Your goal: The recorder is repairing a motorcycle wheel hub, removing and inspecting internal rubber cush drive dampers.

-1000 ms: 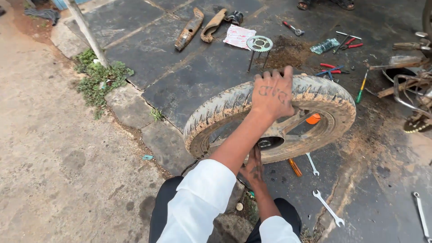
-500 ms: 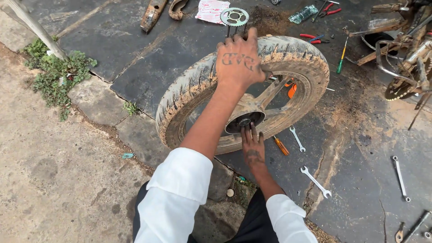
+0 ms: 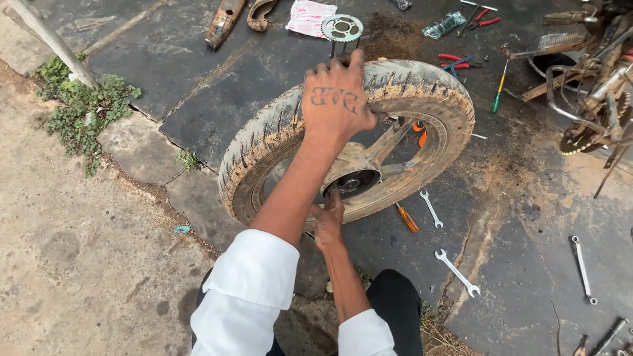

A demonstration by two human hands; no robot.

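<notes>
An outdoor roadside repair yard: beyond the hands a muddy wheel (image 3: 422,105) stands on oil-stained stone paving (image 3: 198,118), with spanners (image 3: 456,271), pliers (image 3: 455,61), a sprocket (image 3: 342,28) and dismantled bike parts (image 3: 593,92) scattered around.

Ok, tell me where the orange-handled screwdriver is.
In the head view, the orange-handled screwdriver lies on the dark slab just below the muddy wheel, right of the right hand and left of a small spanner.
</notes>
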